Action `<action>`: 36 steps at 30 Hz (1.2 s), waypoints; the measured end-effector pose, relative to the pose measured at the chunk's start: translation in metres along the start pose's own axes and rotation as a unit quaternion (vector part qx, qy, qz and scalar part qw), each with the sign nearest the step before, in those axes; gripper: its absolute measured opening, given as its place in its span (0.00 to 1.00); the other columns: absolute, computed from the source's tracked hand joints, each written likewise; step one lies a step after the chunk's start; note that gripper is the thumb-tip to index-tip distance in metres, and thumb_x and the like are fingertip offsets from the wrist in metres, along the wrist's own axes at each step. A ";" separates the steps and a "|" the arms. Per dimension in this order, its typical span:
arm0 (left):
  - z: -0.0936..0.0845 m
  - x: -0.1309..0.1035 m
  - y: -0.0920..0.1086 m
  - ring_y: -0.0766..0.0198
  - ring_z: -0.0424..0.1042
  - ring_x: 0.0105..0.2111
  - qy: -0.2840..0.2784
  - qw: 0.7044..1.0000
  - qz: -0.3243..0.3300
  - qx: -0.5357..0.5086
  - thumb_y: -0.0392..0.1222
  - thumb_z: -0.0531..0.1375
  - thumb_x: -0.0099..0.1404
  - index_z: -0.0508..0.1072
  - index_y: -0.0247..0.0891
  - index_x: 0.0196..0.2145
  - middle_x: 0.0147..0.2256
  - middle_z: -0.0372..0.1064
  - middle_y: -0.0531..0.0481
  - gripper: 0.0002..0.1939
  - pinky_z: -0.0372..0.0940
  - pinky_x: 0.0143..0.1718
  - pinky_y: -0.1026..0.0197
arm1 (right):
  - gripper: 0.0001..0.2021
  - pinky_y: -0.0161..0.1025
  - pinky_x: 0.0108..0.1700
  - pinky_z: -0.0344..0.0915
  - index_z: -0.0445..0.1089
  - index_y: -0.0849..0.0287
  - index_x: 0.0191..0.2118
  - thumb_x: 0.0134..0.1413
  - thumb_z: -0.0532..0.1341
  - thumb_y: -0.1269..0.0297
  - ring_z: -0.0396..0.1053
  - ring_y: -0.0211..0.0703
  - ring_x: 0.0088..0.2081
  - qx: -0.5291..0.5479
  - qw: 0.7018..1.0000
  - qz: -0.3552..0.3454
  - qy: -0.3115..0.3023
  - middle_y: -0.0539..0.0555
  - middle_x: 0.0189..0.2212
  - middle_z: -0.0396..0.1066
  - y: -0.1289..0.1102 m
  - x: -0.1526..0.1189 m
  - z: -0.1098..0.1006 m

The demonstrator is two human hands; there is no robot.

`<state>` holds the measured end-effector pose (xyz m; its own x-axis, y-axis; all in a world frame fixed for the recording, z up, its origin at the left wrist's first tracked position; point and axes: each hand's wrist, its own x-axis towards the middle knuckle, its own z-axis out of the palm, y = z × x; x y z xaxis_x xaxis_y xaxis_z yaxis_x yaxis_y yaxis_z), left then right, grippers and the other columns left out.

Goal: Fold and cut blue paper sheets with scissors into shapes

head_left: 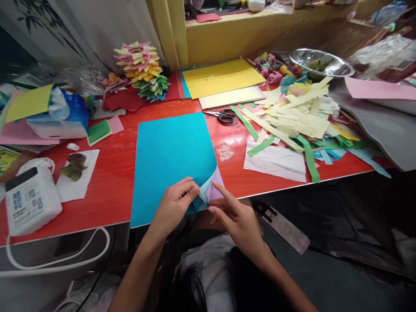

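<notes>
No words can be read; the blue print [22,204] on the white, rounded, box-shaped plastic device [48,212], left of the left hand [175,201], is blurred.

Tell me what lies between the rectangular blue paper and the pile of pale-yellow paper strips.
In the head view, black-handled metal scissors and a whitish patch show there on the red tabletop.

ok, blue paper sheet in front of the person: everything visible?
The blue paper sheet is large, rectangular and matte, like craft paper. It lies mostly flat on the red table, near edge at the table's front. Its near right corner is turned up, showing pale blue beside lilac paper underneath. The left hand pinches that corner; the right hand is close by, contact unclear.
</notes>
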<state>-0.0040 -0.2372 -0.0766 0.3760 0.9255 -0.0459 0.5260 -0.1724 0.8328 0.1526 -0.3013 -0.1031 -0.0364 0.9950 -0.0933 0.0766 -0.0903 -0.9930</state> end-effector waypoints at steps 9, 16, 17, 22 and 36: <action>0.003 -0.001 -0.005 0.61 0.67 0.35 0.028 0.999 -0.019 0.001 0.50 0.52 0.64 0.65 0.39 0.22 0.26 0.65 0.51 0.17 0.61 0.34 0.64 | 0.12 0.32 0.23 0.64 0.66 0.59 0.35 0.53 0.60 0.54 0.67 0.35 0.20 0.090 0.992 0.067 0.061 0.48 0.20 0.70 -0.001 0.004 -0.010; 0.003 -0.003 -0.004 0.62 0.67 0.32 0.032 0.999 -0.016 0.017 0.49 0.53 0.63 0.67 0.39 0.22 0.27 0.67 0.52 0.16 0.60 0.33 0.65 | 0.14 0.30 0.19 0.60 0.64 0.59 0.27 0.55 0.58 0.54 0.64 0.33 0.17 0.046 0.994 0.096 0.037 0.48 0.17 0.67 -0.002 0.006 -0.018; 0.003 -0.004 -0.004 0.62 0.67 0.32 0.032 0.999 -0.014 0.019 0.49 0.53 0.63 0.68 0.39 0.23 0.27 0.67 0.51 0.16 0.60 0.33 0.65 | 0.14 0.29 0.19 0.58 0.63 0.59 0.26 0.54 0.59 0.55 0.62 0.32 0.16 0.030 0.994 0.089 0.048 0.47 0.17 0.66 -0.003 0.006 -0.019; 0.004 -0.004 -0.005 0.62 0.67 0.34 0.034 0.999 -0.019 0.022 0.49 0.53 0.63 0.68 0.38 0.23 0.28 0.67 0.51 0.16 0.59 0.32 0.65 | 0.08 0.28 0.19 0.53 0.67 0.59 0.33 0.53 0.61 0.59 0.57 0.30 0.17 -0.044 0.993 0.036 0.104 0.44 0.16 0.60 -0.008 0.003 -0.021; 0.005 -0.005 -0.007 0.56 0.63 0.53 0.010 0.999 -0.006 0.034 0.51 0.54 0.64 0.73 0.42 0.29 0.33 0.73 0.55 0.13 0.57 0.53 0.59 | 0.19 0.26 0.14 0.50 0.71 0.63 0.46 0.55 0.57 0.54 0.57 0.28 0.11 0.084 0.981 0.159 -0.068 0.46 0.15 0.65 0.000 0.010 -0.032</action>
<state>-0.0054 -0.2423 -0.0850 0.3554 0.9337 -0.0436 0.5814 -0.1843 0.7925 0.1843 -0.2894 -0.1017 -0.1709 0.9011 -0.3986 -0.0590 -0.4131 -0.9088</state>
